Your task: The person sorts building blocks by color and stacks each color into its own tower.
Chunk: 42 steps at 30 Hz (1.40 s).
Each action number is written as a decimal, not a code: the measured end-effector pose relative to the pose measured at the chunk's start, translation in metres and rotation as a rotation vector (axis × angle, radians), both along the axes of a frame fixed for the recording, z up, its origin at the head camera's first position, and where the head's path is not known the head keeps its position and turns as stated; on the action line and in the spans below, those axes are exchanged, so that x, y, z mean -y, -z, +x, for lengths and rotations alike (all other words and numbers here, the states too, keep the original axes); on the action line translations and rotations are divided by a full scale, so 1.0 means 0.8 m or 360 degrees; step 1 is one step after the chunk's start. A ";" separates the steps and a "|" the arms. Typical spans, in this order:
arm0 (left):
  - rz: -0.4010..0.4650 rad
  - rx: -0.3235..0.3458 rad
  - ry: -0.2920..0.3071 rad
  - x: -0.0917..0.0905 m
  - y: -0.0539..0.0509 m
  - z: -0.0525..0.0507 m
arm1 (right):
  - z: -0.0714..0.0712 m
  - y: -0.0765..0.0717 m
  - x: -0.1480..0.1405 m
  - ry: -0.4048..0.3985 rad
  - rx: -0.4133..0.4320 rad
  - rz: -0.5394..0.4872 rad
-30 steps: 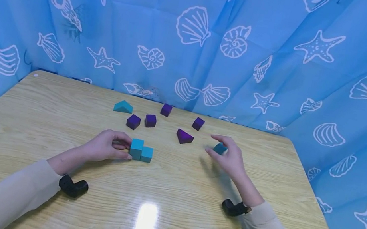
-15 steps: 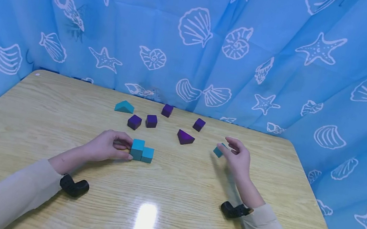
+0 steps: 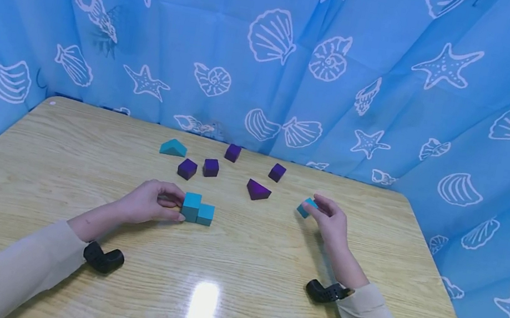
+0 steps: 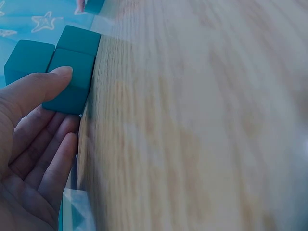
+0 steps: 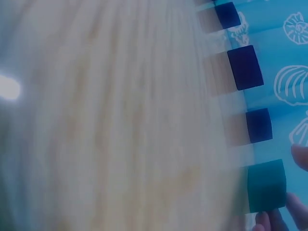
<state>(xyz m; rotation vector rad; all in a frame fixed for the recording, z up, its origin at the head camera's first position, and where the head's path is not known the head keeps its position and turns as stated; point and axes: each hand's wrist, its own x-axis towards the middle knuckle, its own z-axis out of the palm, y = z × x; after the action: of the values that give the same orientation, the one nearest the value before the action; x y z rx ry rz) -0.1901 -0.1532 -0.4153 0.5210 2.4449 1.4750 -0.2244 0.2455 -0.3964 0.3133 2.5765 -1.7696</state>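
From your head view, your left hand (image 3: pixel 154 202) grips a stack of two blue cubes (image 3: pixel 191 207) from its left side, the far fingertips hidden behind it; a third blue cube (image 3: pixel 206 214) touches the stack's right. Your right hand (image 3: pixel 329 222) pinches a separate blue cube (image 3: pixel 307 207), thumb covering part of it; whether it touches the table (image 3: pixel 241 269) is hard to tell. Behind lie four purple cubes (image 3: pixel 210 168), a purple triangular block (image 3: pixel 258 190) and a blue triangular block (image 3: pixel 173 147). In your left wrist view, your thumb (image 4: pixel 48 86) presses the lower cube (image 4: pixel 72 94), and the top edge cuts off another blue block. In your right wrist view, the frame crops most of your hand, the fingers' contact is only partly shown, and the topmost purple block is a sliver.
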 end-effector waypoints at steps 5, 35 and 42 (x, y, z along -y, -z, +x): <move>-0.0006 0.0002 0.0003 -0.001 0.000 -0.001 | 0.000 0.001 0.000 0.0014 0.0076 0.0008; -0.0007 0.0031 -0.0021 -0.001 -0.004 0.002 | 0.001 -0.002 0.017 -0.0033 0.0098 0.0070; 0.0012 0.0032 -0.0016 -0.001 -0.002 0.001 | 0.012 -0.010 0.040 -0.0206 0.0036 -0.0017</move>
<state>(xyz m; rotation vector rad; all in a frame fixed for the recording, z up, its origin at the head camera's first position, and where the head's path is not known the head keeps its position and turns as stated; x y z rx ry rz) -0.1892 -0.1522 -0.4140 0.4936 2.4315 1.4864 -0.2151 0.2131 -0.3880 0.1616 2.5088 -1.7253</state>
